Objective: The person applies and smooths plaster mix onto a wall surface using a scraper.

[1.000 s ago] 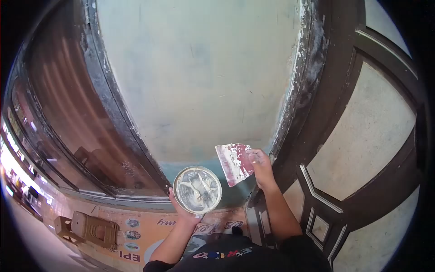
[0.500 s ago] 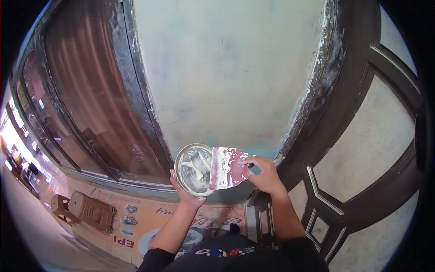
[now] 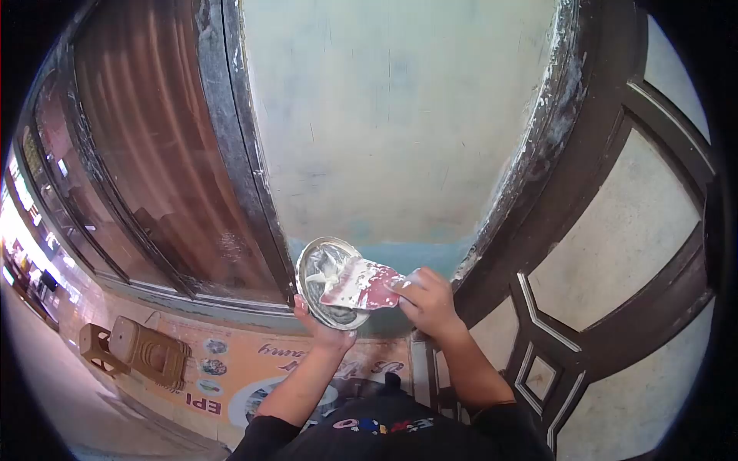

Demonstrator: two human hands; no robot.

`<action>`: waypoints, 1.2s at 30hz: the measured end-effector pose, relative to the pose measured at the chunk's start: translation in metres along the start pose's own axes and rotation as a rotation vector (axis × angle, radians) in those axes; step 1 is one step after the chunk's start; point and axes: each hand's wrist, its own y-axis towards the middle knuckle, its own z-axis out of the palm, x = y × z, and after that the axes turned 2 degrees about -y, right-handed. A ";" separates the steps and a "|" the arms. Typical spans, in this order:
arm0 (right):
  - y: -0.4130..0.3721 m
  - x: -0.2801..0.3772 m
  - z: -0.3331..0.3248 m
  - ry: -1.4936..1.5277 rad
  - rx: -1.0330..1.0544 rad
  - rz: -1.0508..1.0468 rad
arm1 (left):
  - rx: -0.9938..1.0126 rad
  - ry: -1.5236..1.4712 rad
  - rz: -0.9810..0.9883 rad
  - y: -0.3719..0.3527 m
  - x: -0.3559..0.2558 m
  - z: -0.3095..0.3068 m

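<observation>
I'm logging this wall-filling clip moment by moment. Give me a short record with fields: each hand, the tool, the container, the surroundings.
left hand: holds the round tin from below, fingers at its rim
right hand: grips the putty knife
blade: tilted, front edge inside the tin, red surface smeared white
tin contents: pale paste
ahead: wall, pale and patchy, bluish band at the bottom
beside wall: dark window frame on the left, dark panelled door on the right
below left: brown stools
</observation>
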 end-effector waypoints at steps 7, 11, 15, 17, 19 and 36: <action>0.003 -0.003 -0.012 0.140 -0.151 0.223 | -0.056 -0.113 -0.190 0.000 -0.009 0.006; 0.015 0.002 -0.027 0.232 -0.191 0.349 | -0.054 -0.150 -0.245 0.011 0.004 -0.006; 0.024 -0.013 -0.031 0.024 0.074 0.276 | -0.053 -0.223 -0.324 0.013 0.011 -0.004; 0.028 -0.009 -0.035 0.071 0.087 0.299 | -0.046 -0.218 -0.330 0.016 0.014 -0.003; 0.031 -0.006 -0.039 0.200 -0.026 0.395 | -0.011 -0.229 -0.358 0.021 0.017 -0.006; 0.048 -0.063 -0.026 0.063 0.191 0.380 | -0.118 -0.207 -0.349 0.059 0.032 -0.006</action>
